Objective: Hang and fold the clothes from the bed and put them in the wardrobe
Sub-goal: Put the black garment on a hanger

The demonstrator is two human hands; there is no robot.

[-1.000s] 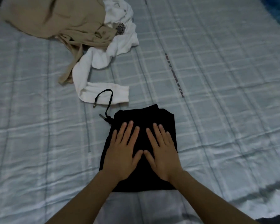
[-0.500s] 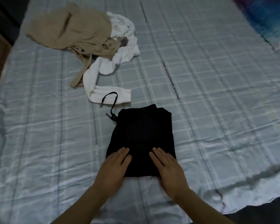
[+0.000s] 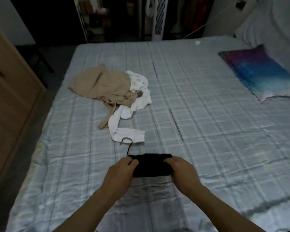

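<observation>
Right below me, both hands are closed on the black garment: my left hand is curled round its left end and my right hand round its right end, fingers tucked under the edges. It's a tight dark bundle near my side of the bed, though I can't tell whether it's resting on the sheet or just clear of it. Its drawstring trails out past my left fingers, the looped end lying on the cuff of the white garment just beyond. That white piece is sprawled and unfolded, one sleeve stretched towards me, its body tangled against the tan garment, which sits crumpled further up the bed. A colourful pillow lies far right, well apart from the clothes. A wooden panel stands at my left, with a dark open space and a white tower unit past the foot of the bed, but which of these is the wardrobe I can't say. My read: this black piece looks folded and ready to carry off, so one item is nearly done. The white and tan ones haven't been touched — both need folding or hanging, and nothing I can see has reached the wardrobe yet.
</observation>
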